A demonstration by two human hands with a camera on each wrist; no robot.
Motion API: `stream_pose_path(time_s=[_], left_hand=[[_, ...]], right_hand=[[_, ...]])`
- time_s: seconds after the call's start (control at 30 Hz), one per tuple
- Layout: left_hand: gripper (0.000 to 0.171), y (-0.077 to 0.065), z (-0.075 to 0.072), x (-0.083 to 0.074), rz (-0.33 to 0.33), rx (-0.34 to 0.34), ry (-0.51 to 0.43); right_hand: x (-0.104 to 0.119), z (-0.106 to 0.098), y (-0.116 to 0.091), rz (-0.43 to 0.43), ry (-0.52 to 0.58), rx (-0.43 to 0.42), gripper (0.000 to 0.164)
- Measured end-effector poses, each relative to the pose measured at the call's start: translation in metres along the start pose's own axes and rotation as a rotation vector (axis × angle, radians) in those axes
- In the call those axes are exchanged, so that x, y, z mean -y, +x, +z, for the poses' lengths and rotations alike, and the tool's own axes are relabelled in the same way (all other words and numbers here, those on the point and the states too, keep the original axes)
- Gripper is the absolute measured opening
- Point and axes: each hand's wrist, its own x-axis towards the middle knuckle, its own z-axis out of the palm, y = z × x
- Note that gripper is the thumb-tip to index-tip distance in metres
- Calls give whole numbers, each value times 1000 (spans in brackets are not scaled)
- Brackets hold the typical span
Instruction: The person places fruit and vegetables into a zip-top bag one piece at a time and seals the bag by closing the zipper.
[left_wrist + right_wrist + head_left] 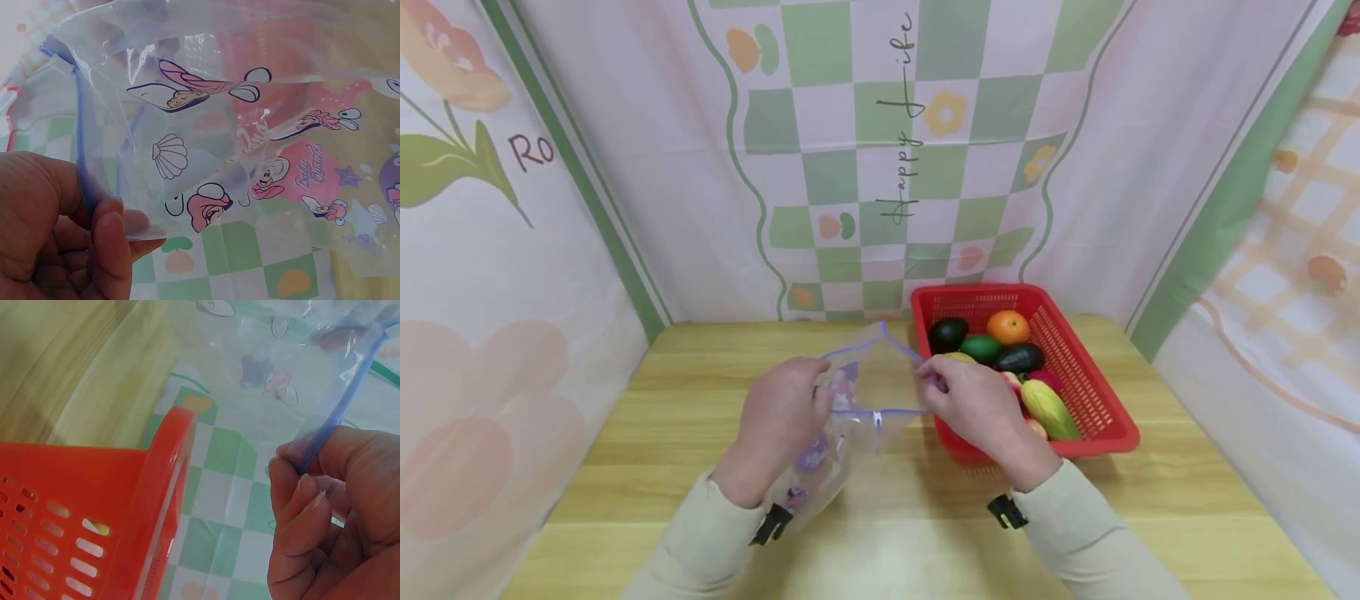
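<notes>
Head view, centre: I see a clear plastic zip bag (833, 467) with a blue-violet zip edge and printed cartoon figures, held above a pale wood-grain bench (662, 467). Its mouth is spread, the two zip edges standing apart between the hands; a small white slider (877, 419) sits on the nearer edge.

Left hand (782, 408), left of centre: grip narrow, thumb and fingers pinching the zip edge. My left wrist view has this pinch at lower left, the printed film running off to the right.

Right hand (973, 400), right of centre: grip narrow too, fingertips and thumb holding the opposite end of the zip edge. In the right wrist view this hand lies at right, apart from the red slotted plastic basket (1116, 440) at lower left.

Basket stands right of centre in the head view, the right hand overlapping its left part. Inside I note a round orange fruit (1008, 327) at the back, a glossy black egg-shaped item (948, 335) at back left, a dark oval item (1019, 357) near the middle, and a yellow-green elongated corn-like piece (1050, 410) toward the front.
</notes>
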Motion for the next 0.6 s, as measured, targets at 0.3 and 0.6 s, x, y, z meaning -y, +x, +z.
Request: stream_pose_path(time_s=[0.3, 0.6], left_hand=[[33, -6, 9, 8, 2, -34, -14], [30, -6, 20, 2, 16, -19, -278]], right_hand=[[-3, -1, 1, 17, -1, 49, 16], [0, -3, 1, -27, -15, 92, 13]])
